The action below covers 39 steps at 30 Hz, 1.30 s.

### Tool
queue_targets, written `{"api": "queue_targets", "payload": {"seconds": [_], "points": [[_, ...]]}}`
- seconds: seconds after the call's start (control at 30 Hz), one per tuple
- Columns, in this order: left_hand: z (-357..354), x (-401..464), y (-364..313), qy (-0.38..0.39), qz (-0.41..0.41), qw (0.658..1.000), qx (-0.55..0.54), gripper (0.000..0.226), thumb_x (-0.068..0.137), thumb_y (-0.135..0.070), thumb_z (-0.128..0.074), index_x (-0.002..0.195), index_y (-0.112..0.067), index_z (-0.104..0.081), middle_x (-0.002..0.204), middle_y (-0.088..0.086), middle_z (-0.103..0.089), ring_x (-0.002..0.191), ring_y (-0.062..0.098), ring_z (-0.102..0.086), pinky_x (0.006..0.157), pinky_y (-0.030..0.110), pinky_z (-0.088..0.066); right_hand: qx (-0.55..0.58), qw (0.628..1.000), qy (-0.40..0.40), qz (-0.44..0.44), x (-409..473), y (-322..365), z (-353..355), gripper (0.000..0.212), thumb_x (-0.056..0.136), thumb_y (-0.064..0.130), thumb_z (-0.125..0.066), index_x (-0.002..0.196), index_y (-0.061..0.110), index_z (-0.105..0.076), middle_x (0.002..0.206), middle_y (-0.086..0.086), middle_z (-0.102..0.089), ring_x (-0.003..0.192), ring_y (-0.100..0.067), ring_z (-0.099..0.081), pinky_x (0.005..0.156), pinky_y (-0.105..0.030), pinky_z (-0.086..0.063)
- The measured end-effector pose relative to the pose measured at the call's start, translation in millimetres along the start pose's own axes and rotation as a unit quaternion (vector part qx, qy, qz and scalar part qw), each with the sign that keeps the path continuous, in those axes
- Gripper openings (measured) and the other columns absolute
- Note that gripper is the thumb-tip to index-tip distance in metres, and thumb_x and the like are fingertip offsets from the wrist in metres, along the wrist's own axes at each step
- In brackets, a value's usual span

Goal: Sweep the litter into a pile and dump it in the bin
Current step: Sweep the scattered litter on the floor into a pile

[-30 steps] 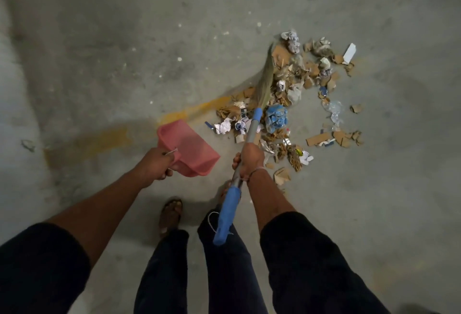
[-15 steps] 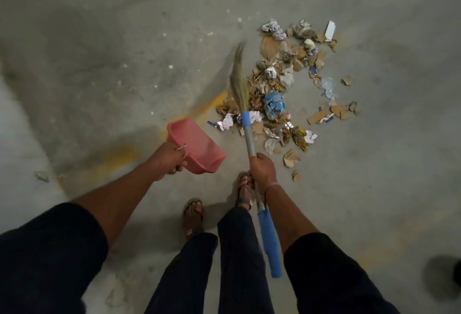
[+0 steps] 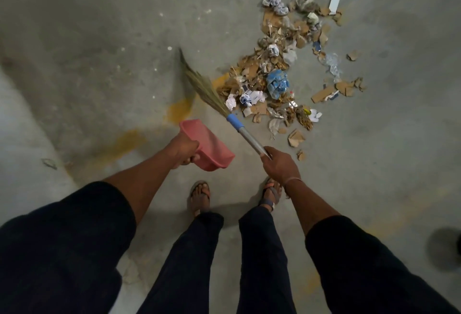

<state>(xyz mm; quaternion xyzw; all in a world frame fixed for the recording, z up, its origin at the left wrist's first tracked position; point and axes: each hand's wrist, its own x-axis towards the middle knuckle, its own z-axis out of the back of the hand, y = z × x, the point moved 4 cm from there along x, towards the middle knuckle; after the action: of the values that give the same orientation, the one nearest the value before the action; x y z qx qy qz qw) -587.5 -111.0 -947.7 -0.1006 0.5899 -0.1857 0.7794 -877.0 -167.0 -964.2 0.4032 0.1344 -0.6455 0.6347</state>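
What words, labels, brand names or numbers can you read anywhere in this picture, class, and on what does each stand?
None can be read.
Printed paper scraps in the litter pile: blue marks, too small and blurred to read.
Pink dustpan and broom: no lettering visible.

Colours we see on the grey concrete floor [image 3: 374,164]

We see a pink dustpan [image 3: 212,149], and a broom [image 3: 219,104] with straw-tan bristles, a blue collar and a silver metal handle. In the litter [image 3: 287,69] we pick out brown cardboard scraps, white and grey crumpled paper, a blue plastic bag [image 3: 277,84], a clear wrapper [image 3: 333,63], a white strip [image 3: 333,3] and a small yellow bit. We note faded yellow paint marks [image 3: 179,110] across the floor and scattered white specks toward its far edge. Our sleeves [image 3: 62,251] and trousers [image 3: 262,264] are very dark, near black; the sandals [image 3: 199,199] look grey-brown.
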Motion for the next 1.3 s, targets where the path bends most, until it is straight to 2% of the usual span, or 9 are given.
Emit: {"api": "queue_targets", "payload": {"seconds": [0.17,0.3,0.47,0.6,0.73,0.9,1.1,1.2,1.3], "points": [[-28,0,2,0.004,0.005,1.0,0.013,0.028,0.096,-0.011,-0.048,0.119,0.003,-0.056,0.079,0.021,-0.065,0.033,0.01,-0.046,0.035,0.014,-0.028,-0.098,0.994,0.044,-0.022,22,-25,4,0.032,0.099,0.04,-0.045,0.122,0.028,-0.063,0.109,-0.008,-0.068,0.088,-0.027,-0.06,0.073,-0.033,-0.046],[-53,1,-2,-0.002,0.008,1.0,0.021,0.027,0.098,-0.011,-0.046,0.12,0.002,-0.054,0.077,0.023,-0.064,0.036,0.012,-0.045,0.037,0.016,-0.028,-0.08,0.994,0.036,-0.06,42,-57,16,0.034,0.099,0.037,-0.045,0.119,0.019,-0.065,0.1,-0.006,-0.062,0.084,-0.026,-0.055,0.073,-0.032,-0.043],[-92,-6,-16,0.001,0.0,1.0,0.008,0.023,0.099,-0.009,-0.046,0.118,0.001,-0.054,0.073,0.019,-0.061,0.034,0.008,-0.044,0.037,0.016,-0.029,0.061,0.989,0.001,-0.132,62,-91,44,0.034,0.093,0.035,-0.045,0.114,0.017,-0.066,0.105,-0.016,-0.069,0.09,-0.036,-0.068,0.079,-0.042,-0.057],[-117,-11,-27,0.001,-0.003,1.0,-0.003,0.023,0.1,-0.011,-0.048,0.119,-0.001,-0.055,0.078,0.02,-0.062,0.032,0.006,-0.045,0.041,0.019,-0.03,0.214,0.959,-0.019,-0.184,71,-109,67,0.027,0.084,0.032,-0.042,0.093,0.015,-0.06,0.082,-0.018,-0.064,0.057,-0.027,-0.057,0.053,-0.033,-0.047],[-133,-15,-39,-0.009,0.005,1.0,-0.013,0.024,0.099,-0.01,-0.048,0.121,-0.002,-0.055,0.083,0.021,-0.065,0.034,0.007,-0.046,0.041,0.019,-0.031,0.324,0.923,-0.024,-0.204,63,-120,90,0.027,0.087,0.025,-0.042,0.104,0.015,-0.061,0.07,-0.013,-0.055,0.046,-0.02,-0.046,0.044,-0.024,-0.039],[-145,-23,-58,-0.022,0.012,0.999,-0.021,0.022,0.098,-0.01,-0.051,0.114,0.003,-0.06,0.078,0.019,-0.063,0.034,0.008,-0.044,0.038,0.018,-0.03,0.349,0.917,0.012,-0.193,48,-138,104,0.036,0.096,0.027,-0.043,0.124,0.015,-0.062,0.066,-0.01,-0.051,0.041,-0.018,-0.041,0.042,-0.022,-0.036],[-157,-30,-69,-0.045,0.021,0.997,-0.05,0.028,0.099,-0.012,-0.051,0.113,0.011,-0.06,0.078,0.02,-0.065,0.03,0.007,-0.042,0.035,0.015,-0.028,0.359,0.918,0.063,-0.156,22,-155,112,0.029,0.101,0.034,-0.045,0.127,0.028,-0.056,0.07,-0.011,-0.053,0.043,-0.016,-0.042,0.044,-0.023,-0.035],[-165,-35,-70,-0.044,0.023,0.997,-0.055,0.028,0.1,-0.012,-0.049,0.115,0.01,-0.059,0.077,0.02,-0.063,0.029,0.007,-0.041,0.034,0.014,-0.027,0.334,0.931,0.064,-0.13,16,-168,106,0.037,0.1,0.039,-0.046,0.136,0.038,-0.052,0.069,-0.009,-0.052,0.045,-0.016,-0.042,0.042,-0.022,-0.034],[-173,-37,-65,-0.039,0.031,0.997,-0.053,0.027,0.1,-0.011,-0.048,0.116,0.008,-0.058,0.079,0.021,-0.063,0.029,0.007,-0.042,0.034,0.015,-0.028,0.206,0.976,0.039,-0.06,17,-178,101,0.041,0.098,0.044,-0.048,0.136,0.031,-0.058,0.079,-0.004,-0.06,0.059,-0.02,-0.054,0.046,-0.023,-0.04]]}}
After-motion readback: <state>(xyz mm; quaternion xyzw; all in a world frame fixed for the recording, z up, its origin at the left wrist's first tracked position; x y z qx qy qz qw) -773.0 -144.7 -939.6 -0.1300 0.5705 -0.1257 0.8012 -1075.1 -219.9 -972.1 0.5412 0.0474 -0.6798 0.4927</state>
